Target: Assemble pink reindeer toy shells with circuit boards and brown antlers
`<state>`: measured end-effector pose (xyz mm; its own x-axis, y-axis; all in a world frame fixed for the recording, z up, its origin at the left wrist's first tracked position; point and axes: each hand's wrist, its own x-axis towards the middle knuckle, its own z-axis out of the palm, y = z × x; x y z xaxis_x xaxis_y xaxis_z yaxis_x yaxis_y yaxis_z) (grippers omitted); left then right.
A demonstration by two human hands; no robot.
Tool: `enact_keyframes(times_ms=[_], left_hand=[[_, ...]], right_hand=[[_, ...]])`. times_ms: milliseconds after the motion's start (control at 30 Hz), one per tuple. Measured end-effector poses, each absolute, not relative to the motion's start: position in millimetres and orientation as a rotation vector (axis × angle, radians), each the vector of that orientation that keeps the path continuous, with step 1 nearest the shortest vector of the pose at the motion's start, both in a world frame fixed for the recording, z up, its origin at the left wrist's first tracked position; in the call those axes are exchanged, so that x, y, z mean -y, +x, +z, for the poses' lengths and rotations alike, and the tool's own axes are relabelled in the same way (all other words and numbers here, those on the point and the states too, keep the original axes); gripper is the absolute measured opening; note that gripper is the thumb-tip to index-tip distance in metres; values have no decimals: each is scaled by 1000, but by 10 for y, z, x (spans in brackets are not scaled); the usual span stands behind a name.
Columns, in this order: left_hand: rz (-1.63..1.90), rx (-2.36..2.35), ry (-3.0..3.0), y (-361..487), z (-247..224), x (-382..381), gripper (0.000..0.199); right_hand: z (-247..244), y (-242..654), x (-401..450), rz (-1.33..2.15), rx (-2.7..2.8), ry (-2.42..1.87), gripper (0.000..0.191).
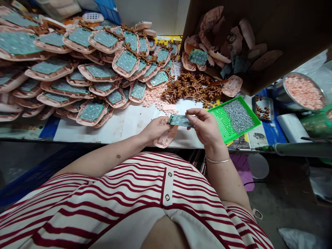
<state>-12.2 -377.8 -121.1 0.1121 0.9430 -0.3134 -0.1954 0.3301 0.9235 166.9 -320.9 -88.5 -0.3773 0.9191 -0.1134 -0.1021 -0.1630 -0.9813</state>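
White worktop [124, 117]; teal board [181, 120] in right hand [207, 128], long axis sideways.

Left forearm [114, 155] extends from 8 o'clock toward 2 o'clock; right forearm [225, 176] rises from 5 o'clock toward 11 o'clock. Left hand [155, 130] and right hand [206, 127] converge near the dial's centre, slightly apart. Left thumb [166, 128] points to 3 o'clock, its fingers partly hidden; right thumb [195, 122] and bent index finger [197, 111] pinch toward 9 o'clock.
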Motion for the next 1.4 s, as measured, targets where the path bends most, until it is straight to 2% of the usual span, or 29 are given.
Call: enact_keyframes(times_ms=[100,167,333,467,800,1100,1400], left_hand=[[1016,-1160,800,-132,-1225,3778,25],[1023,-1135,762,-144,-1226,3780,28],[1010,-1061,785,-171,-1246,3776,34],[1066,-1053,825,-144,-1346,3758,35],[1043,-1037,778,-119,-1276,3762,34],[935,-928,734,-105,-1214,3795,30],[926,-878,674,-149,-1178,3803,35]], right_hand=[[-817,1723,3257,1691,1578,-814,51],[-763,1740,3281,1618,1800,-688,54],[-671,1684,3264,1083,2174,-650,16],[-635,1549,3255,835,2228,-727,4],[-678,1592,3337,520,2271,-782,6],[-925,1711,3342,483,1961,-1064,12],[-1017,1661,3365,307,1984,-946,6]])
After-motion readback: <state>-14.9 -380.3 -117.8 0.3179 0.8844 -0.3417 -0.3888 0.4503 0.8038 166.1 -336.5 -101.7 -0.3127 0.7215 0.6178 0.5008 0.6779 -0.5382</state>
